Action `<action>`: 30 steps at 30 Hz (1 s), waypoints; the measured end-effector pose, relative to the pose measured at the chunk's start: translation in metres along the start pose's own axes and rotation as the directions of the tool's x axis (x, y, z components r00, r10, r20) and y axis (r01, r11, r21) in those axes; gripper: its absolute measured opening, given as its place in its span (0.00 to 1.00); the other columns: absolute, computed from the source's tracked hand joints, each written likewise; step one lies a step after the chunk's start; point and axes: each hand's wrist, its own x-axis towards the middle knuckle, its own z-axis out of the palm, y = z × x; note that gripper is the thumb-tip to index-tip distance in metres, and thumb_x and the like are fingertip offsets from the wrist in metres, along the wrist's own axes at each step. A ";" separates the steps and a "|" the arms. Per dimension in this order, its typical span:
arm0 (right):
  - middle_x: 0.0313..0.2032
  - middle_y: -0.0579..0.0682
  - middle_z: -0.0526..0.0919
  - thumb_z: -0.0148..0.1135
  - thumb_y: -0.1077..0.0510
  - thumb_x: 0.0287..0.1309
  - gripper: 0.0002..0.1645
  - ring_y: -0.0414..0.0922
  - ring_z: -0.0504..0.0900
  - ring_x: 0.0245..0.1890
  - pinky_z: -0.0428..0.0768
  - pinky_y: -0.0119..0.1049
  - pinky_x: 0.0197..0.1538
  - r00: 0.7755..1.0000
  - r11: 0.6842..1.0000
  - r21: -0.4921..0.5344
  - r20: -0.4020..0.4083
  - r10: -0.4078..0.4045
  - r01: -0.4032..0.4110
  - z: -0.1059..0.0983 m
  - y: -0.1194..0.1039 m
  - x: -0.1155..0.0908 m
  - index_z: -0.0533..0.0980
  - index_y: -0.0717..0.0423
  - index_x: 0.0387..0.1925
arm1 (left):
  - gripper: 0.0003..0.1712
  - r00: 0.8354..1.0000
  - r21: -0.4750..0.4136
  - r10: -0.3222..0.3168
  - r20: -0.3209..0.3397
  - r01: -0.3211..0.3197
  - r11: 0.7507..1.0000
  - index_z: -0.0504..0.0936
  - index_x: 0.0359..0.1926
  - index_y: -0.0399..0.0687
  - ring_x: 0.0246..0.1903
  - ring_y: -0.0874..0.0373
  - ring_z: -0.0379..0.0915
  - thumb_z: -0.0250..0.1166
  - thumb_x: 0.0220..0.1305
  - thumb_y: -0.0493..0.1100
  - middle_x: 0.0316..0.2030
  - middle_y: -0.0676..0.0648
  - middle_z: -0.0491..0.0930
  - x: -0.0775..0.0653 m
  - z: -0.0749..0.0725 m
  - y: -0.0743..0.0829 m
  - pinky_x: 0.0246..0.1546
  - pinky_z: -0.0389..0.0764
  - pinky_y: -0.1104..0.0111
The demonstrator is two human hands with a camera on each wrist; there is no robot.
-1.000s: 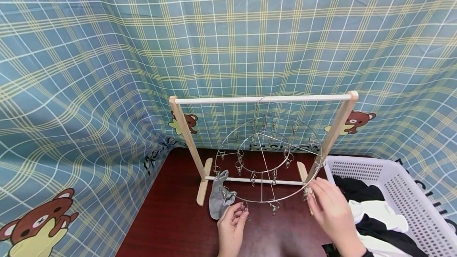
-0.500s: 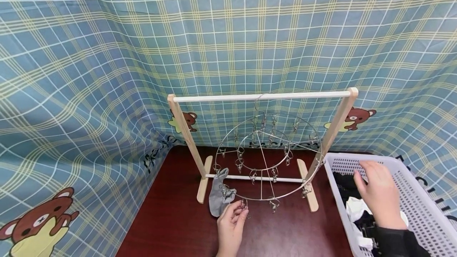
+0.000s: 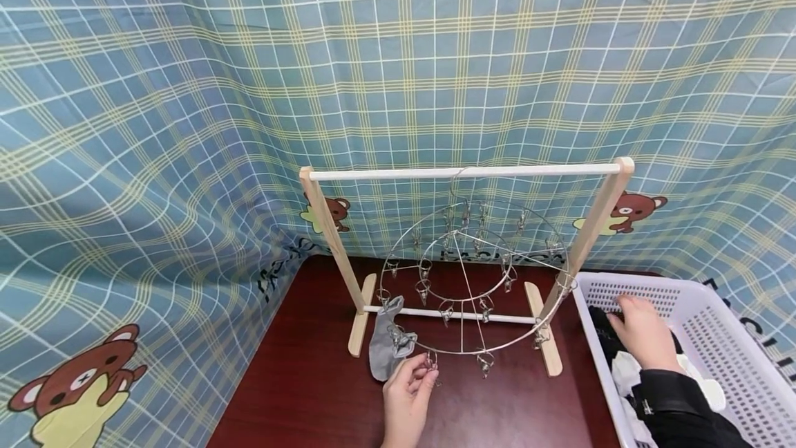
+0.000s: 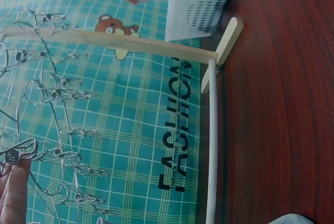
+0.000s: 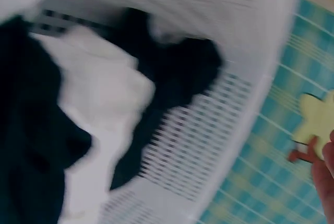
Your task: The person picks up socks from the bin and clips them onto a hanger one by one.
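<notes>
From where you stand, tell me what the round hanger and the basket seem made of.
Round hanger: bare metal, perhaps steel, judging by its thin, shiny wire.
Basket: likely moulded plastic, smooth and pale, with regular holes through its walls.

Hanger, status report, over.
Left grip pinches a clip. Right grip over basket, nothing seen held. Grey sock hangs close to left grip.

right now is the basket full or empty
Partly full: black clothes and white clothes lie in the basket, with parts of it showing bare.
</notes>
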 end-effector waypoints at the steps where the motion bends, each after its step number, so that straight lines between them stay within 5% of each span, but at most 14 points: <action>1: 0.30 0.68 0.74 0.65 0.68 0.34 0.18 0.64 0.70 0.33 0.69 0.57 0.34 0.998 1.000 0.002 0.054 0.018 -0.018 0.007 0.004 -0.004 0.71 0.73 0.31 | 0.14 1.000 -0.003 0.000 0.003 0.000 1.000 0.74 0.34 0.25 0.24 0.51 0.76 0.63 0.42 0.20 0.28 0.36 0.75 -0.001 0.000 0.000 0.24 0.79 0.74; 3: 0.31 0.69 0.74 0.65 0.67 0.35 0.19 0.65 0.71 0.34 0.70 0.56 0.36 0.984 0.999 0.014 0.169 0.048 -0.051 0.019 0.012 -0.012 0.72 0.74 0.32 | 0.14 1.000 -0.016 -0.004 0.007 0.004 1.000 0.74 0.35 0.25 0.25 0.51 0.76 0.62 0.42 0.19 0.28 0.36 0.75 -0.001 0.000 0.000 0.24 0.79 0.74; 7: 0.35 0.72 0.73 0.63 0.64 0.40 0.22 0.67 0.71 0.38 0.70 0.56 0.41 0.918 0.989 0.041 0.379 0.117 -0.144 0.043 0.026 -0.027 0.71 0.77 0.37 | 0.14 1.000 -0.046 -0.009 0.012 0.009 0.999 0.74 0.35 0.24 0.24 0.48 0.76 0.62 0.42 0.19 0.28 0.35 0.74 -0.002 -0.001 -0.001 0.24 0.79 0.74; 15: 0.33 0.69 0.76 0.61 0.61 0.41 0.21 0.65 0.75 0.35 0.72 0.57 0.38 0.823 0.959 0.075 0.534 0.192 -0.273 0.068 0.038 -0.055 0.71 0.73 0.37 | 0.15 1.000 -0.046 0.005 0.021 -0.004 0.999 0.74 0.35 0.26 0.23 0.47 0.75 0.62 0.41 0.18 0.27 0.34 0.74 -0.003 -0.002 -0.004 0.23 0.79 0.74; 25: 0.34 0.68 0.76 0.57 0.64 0.48 0.15 0.64 0.75 0.35 0.72 0.57 0.37 0.767 0.952 -0.032 0.585 0.264 -0.303 0.070 0.036 -0.060 0.72 0.70 0.39 | 0.15 1.000 -0.045 -0.020 0.020 0.021 0.999 0.74 0.34 0.25 0.24 0.50 0.76 0.62 0.41 0.18 0.27 0.35 0.75 -0.003 0.000 -0.002 0.23 0.79 0.73; 30: 0.29 0.64 0.78 0.59 0.64 0.43 0.09 0.60 0.76 0.30 0.73 0.54 0.33 0.780 0.956 0.020 0.583 0.226 -0.293 0.068 0.037 -0.061 0.75 0.65 0.30 | 0.16 1.000 -0.062 0.004 0.017 -0.003 0.998 0.74 0.34 0.26 0.24 0.51 0.76 0.62 0.39 0.17 0.26 0.35 0.74 -0.001 0.001 0.001 0.23 0.79 0.74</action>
